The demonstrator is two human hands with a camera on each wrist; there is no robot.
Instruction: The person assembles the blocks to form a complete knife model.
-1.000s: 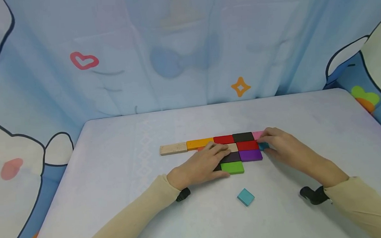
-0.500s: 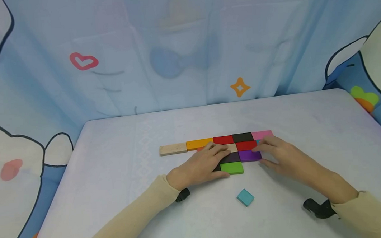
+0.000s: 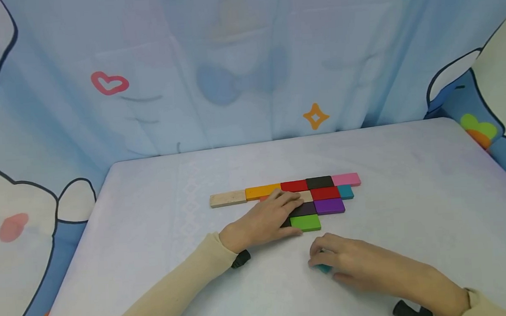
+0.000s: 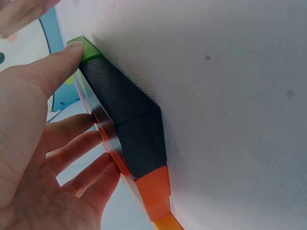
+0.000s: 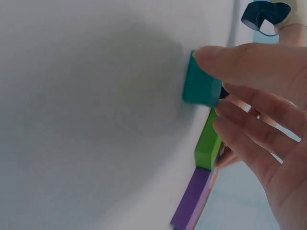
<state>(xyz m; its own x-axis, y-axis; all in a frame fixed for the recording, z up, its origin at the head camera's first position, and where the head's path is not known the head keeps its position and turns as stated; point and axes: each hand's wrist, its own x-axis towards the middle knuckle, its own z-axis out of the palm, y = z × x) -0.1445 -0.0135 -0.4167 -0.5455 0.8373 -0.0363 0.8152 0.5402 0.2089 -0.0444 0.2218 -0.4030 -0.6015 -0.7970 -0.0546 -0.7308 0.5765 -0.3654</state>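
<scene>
My left hand point(image 3: 265, 222) lies over the left part of a flat group of coloured wooden blocks, hiding some. In the left wrist view its thumb touches the end of a green block point(image 4: 91, 50), and its other fingertips rest along dark blocks point(image 4: 139, 139) and an orange block point(image 4: 154, 187). Nearer the front, my right hand point(image 3: 357, 264) pinches a small teal block point(image 5: 201, 84) on the table, thumb on one side and fingers on the other. Most of that block is hidden under the fingers in the head view.
The group's back row has a natural wood block point(image 3: 228, 198), a yellow block point(image 3: 261, 192), a red block point(image 3: 294, 186), a black block point(image 3: 319, 182) and a pink block point(image 3: 346, 179). A second teal block point(image 3: 346, 192) and a purple block point(image 3: 329, 206) edge its right side.
My right hand has left the teal block at the group's right end and moved down and left to the loose teal block. The left hand stays in place.
</scene>
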